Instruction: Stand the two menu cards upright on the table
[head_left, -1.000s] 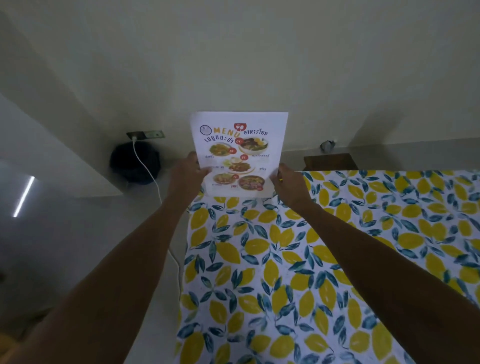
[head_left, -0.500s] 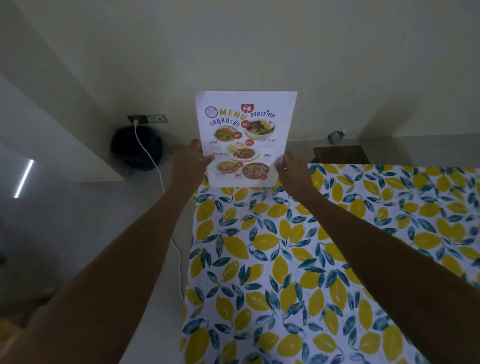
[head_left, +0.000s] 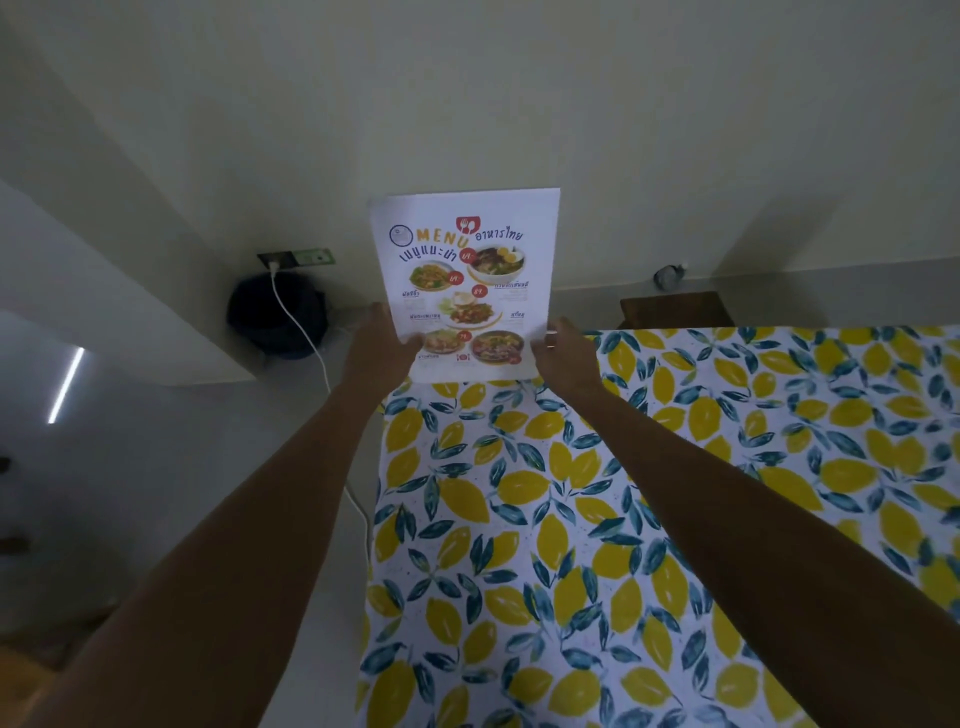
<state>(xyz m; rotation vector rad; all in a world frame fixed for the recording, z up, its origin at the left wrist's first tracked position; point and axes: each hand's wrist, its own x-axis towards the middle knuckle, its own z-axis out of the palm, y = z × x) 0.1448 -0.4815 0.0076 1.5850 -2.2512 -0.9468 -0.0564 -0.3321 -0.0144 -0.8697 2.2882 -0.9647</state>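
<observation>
The menu card (head_left: 466, 280) stands upright at the far-left corner of the table (head_left: 675, 493), its bottom edge now closer to the cloth than 1 s ago. Left hand (head_left: 382, 349) and right hand (head_left: 566, 358) pinch its lower side edges w/ fingers closed. Est.: card 1 nearly seated; card 2 not visible.

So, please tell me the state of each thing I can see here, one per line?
menu card: upright at the table's far corner, held at both lower edges
left hand: closed on the card
right hand: closed on the card
tablecloth: spread flat
white cable: plugged into the wall socket
</observation>
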